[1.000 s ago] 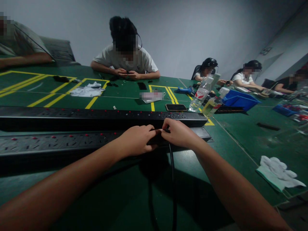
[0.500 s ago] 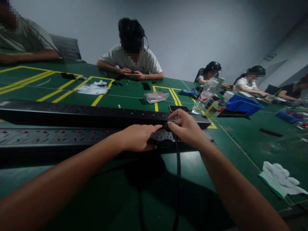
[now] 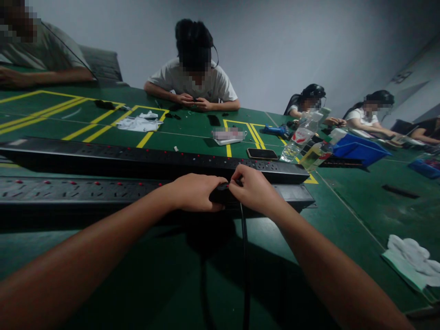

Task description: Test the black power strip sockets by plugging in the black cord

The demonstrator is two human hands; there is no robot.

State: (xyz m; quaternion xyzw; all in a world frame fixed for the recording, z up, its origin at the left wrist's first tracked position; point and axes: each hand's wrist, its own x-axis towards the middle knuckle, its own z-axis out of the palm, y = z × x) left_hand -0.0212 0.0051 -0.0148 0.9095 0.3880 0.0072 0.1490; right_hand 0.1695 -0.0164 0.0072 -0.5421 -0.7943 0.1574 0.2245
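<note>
Two long black power strips lie side by side across the green table, with red dots along their tops. My left hand [image 3: 195, 192] grips the near power strip [image 3: 80, 190], fingers over its top and thumb against its front side. Just to the right, my right hand [image 3: 252, 185] pinches a black plug at the same strip's top; the fingers cover most of it. From the plug a black cord [image 3: 245, 256] hangs down over the front of the strip. Whether the plug sits in a socket is hidden. Behind both hands runs the far power strip [image 3: 151, 159].
Beyond the strips are a phone [image 3: 262, 154], a clear bottle [image 3: 300, 136], a bottle of yellow liquid [image 3: 316, 156] and a blue bin [image 3: 360, 147]. White gloves [image 3: 409, 254] lie at the right. A co-worker [image 3: 195, 82] sits opposite, others further along.
My right hand has moved left along the near strip with the plug, closer to my left hand. The left hand's fingers have curled more around the strip. The view has shifted slightly.
</note>
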